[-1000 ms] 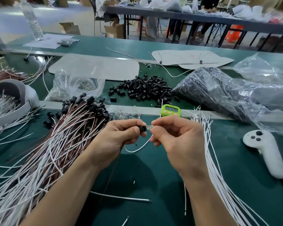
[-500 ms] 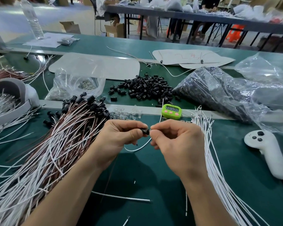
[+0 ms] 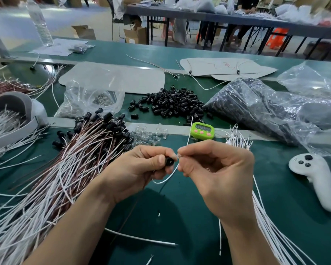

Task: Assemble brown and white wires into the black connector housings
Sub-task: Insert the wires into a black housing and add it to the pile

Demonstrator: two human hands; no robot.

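Head: left hand (image 3: 139,169) grips housing (image 3: 169,161), right hand (image 3: 214,173) pinches white wire (image 3: 167,178), above green mat (image 3: 180,207).

Black housing (image 3: 169,161) half-hidden within left hand (image 3: 138,171)

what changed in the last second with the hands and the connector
Both hands sank a little toward the person, staying close together. The left hand still pinches the black housing, and the right hand still pinches the end of the white wire at its mouth. Nothing was picked up or let go. The green timer, the white controller and the loose housing pile stayed put.
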